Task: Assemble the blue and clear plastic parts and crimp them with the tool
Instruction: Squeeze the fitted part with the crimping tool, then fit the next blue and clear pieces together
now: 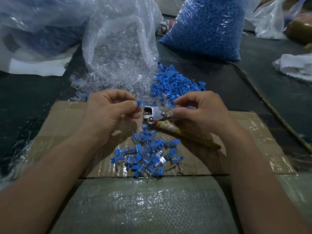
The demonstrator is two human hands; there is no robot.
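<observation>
Cardboard [253, 132] carries a heap of assembled pieces [148, 157] near its front edge. Left hand [108, 112] pinches a blue part [138, 103] at the mouth of the tool [156, 114]. Right hand [200, 110] curls at the lever, grip unclear. Step judged: loading. Next move calls for full seating, then a squeeze.

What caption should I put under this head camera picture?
Left hand pinches a blue part at the tool, right hand close by, assembled pieces heaped below.

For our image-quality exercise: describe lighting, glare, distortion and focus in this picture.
Head view: dim, darker toward the corners; glare on the clear bag and taped cardboard; wide-angle stretch toward the edges; left hand, blue part and tool sharp, no motion blur.
</observation>
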